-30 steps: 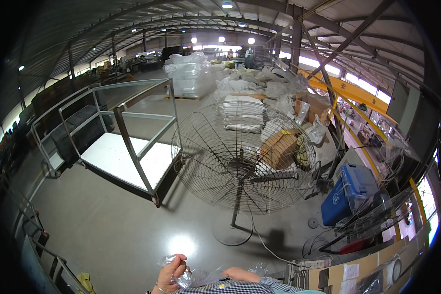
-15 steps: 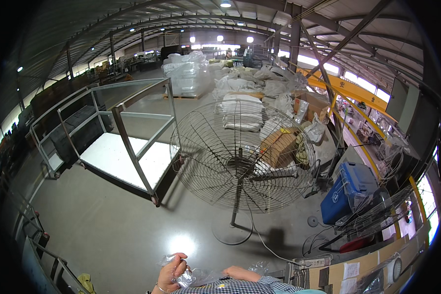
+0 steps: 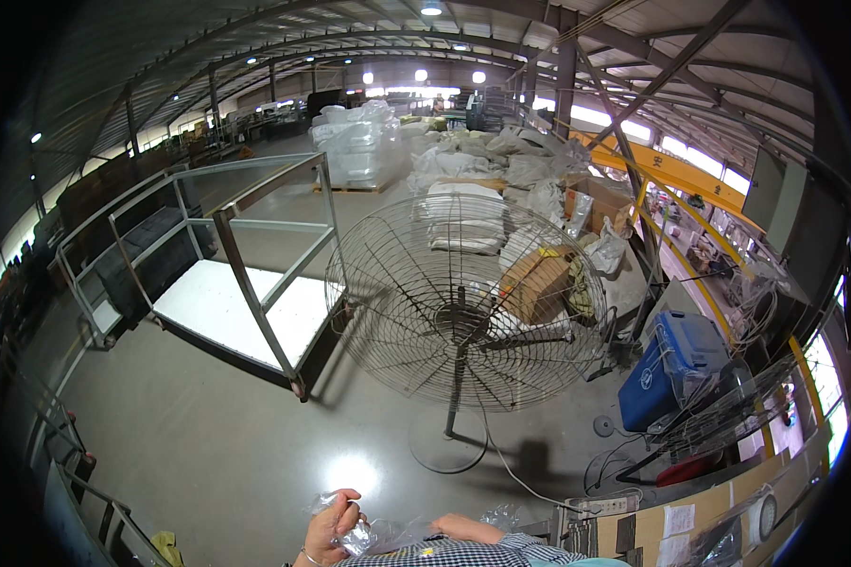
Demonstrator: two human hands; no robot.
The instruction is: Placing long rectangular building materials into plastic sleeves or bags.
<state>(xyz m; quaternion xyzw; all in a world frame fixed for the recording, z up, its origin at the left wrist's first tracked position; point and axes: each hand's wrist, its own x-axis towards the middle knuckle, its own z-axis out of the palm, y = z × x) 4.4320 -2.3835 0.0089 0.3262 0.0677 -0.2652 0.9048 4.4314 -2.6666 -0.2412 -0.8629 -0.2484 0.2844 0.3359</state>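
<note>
Showing at either side of the left hand's [image 3: 325,533] curled fingers [image 3: 348,515], gripped clear plastic film [image 3: 385,536] extends toward the right hand [image 3: 461,526], whose finger closure I cannot determine.

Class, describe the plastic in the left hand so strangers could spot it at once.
Find the big wire fan, then look down-left to the bottom edge. There, the left hand grips crumpled clear plastic. It is shiny, unlike the checked cloth nearby.
</note>
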